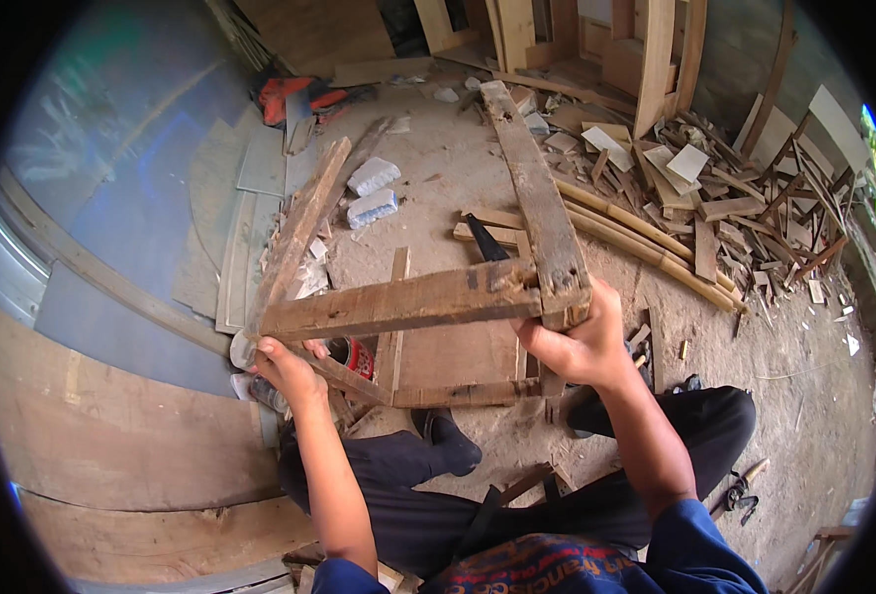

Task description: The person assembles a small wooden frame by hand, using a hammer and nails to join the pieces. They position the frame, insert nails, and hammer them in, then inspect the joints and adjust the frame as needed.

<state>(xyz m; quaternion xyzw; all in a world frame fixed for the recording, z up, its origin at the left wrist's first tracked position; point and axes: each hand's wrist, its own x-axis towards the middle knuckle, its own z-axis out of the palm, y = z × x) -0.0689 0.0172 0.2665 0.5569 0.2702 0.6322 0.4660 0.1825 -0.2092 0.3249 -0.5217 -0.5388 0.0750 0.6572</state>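
Head view: I'm gripping the weathered wooden frame, right hand clenching its corner joint, left hand grasping the opposite corner; next I'm judging it needs steadying, upright

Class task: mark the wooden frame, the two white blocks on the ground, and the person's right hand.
wooden frame [408,302], head view, middle of its near crossbar
white blocks [373,176], head view, top face of the farther block
right hand [572,342], head view, back of the hand
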